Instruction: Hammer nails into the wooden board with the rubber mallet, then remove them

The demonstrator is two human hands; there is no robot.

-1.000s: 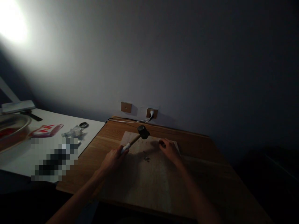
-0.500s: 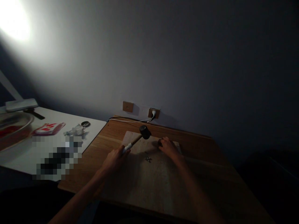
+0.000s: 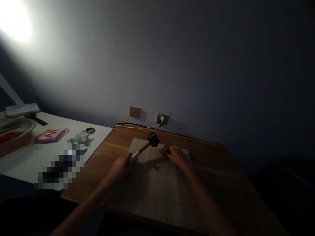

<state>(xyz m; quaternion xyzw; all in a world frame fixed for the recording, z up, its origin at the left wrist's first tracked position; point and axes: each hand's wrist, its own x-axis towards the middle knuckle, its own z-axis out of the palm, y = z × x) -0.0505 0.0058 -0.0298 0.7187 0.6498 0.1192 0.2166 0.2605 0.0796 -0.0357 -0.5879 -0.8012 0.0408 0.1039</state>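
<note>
My left hand (image 3: 121,169) grips the white-wrapped end of a wooden handle on a black-headed mallet (image 3: 153,139), whose head hangs over the far edge of a pale wooden board (image 3: 147,193). My right hand (image 3: 177,157) rests on the board's far right part, its fingertips drawn together. Anything between them is hidden in shadow. A few small metal nails or screws (image 3: 155,168) lie on the board between my hands, nearer the right one.
The board lies on a wooden table (image 3: 216,183) against a wall with a socket and white plug (image 3: 161,119). To the left, a white desk (image 3: 98,137) holds a bowl (image 3: 14,136), a red-marked packet (image 3: 51,135), clear plastic (image 3: 80,137) and a pixelated object (image 3: 60,165).
The view has turned slightly left, so the scene sits a little further right. Both hands and the mallet have barely moved relative to the board.
</note>
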